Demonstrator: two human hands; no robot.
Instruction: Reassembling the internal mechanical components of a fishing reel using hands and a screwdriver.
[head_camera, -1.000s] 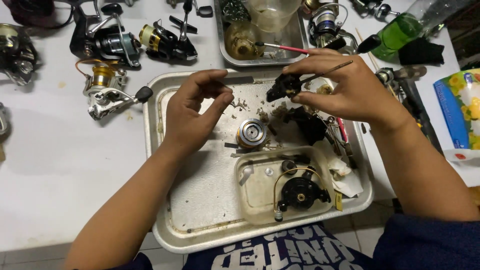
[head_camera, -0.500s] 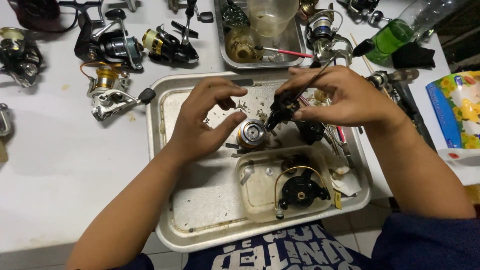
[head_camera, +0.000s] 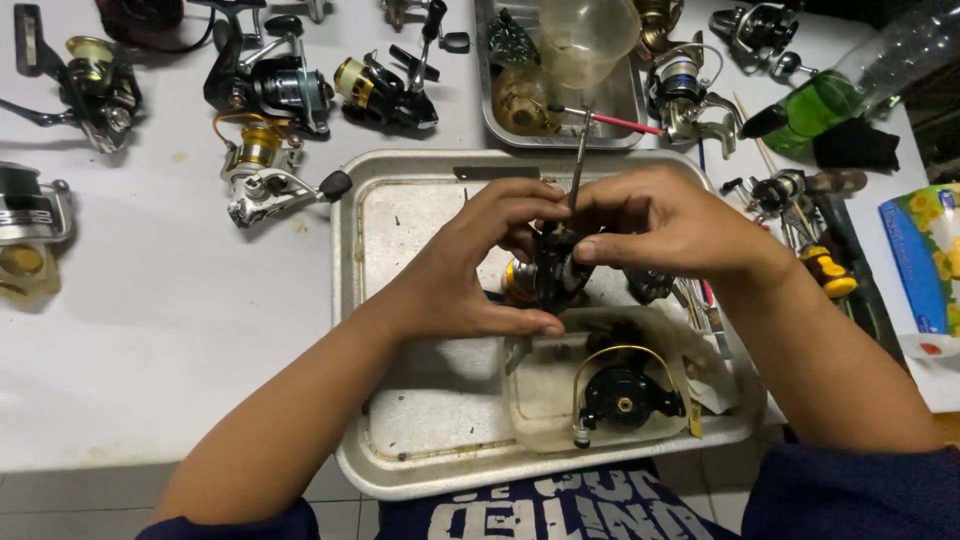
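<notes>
Over a dented metal tray, my left hand and my right hand close together around a small black fishing reel body. A thin tool shaft sticks up from between the fingers of my right hand. A gold-coloured spool part shows just under my left fingers. In the tray's near part lies a black rotor with a gold wire bail inside a shallow plastic dish.
Several spinning reels lie on the white table at the back left. A second metal tray at the back holds a plastic cup and parts. A green bottle, a screwdriver and a tissue box are at the right.
My hands came together at the tray's middle. My right hand brought the black reel body down to my left hand, which now grips it too.
</notes>
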